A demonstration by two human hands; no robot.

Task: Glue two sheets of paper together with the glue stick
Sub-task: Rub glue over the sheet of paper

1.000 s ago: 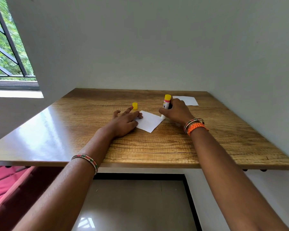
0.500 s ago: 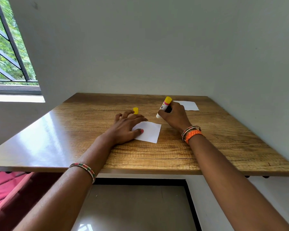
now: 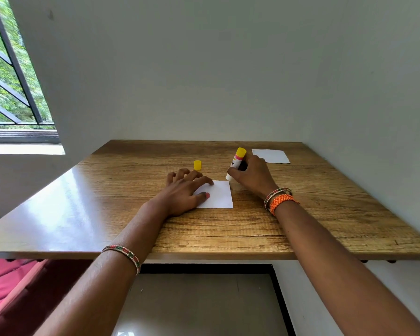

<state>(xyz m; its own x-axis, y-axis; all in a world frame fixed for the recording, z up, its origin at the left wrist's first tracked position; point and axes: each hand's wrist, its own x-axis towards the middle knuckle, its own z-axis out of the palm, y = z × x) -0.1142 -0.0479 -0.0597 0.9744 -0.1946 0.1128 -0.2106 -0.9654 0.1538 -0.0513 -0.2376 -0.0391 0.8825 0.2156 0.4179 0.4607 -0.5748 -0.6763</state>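
Note:
A small white sheet of paper (image 3: 218, 194) lies flat in the middle of the wooden table (image 3: 301, 214). My left hand (image 3: 183, 194) rests on its left part, fingers spread, pinning it down. My right hand (image 3: 251, 177) grips an uncapped glue stick (image 3: 237, 161), tilted, with its white tip pointing down just beyond the sheet's far right corner. Whether the tip touches the paper I cannot tell. A second white sheet (image 3: 270, 155) lies at the far right of the table. The yellow cap (image 3: 197, 165) stands behind my left fingers.
The table sits in a corner, with white walls behind it and on the right. A barred window (image 3: 12, 93) is at the left. Red cushions (image 3: 3, 284) lie below the table's left front edge.
The near sheet has turned from a diamond slant to lie square and sits closer to me. The glue stick went from upright at the sheet's corner to tilted, its tip beyond the far corner.

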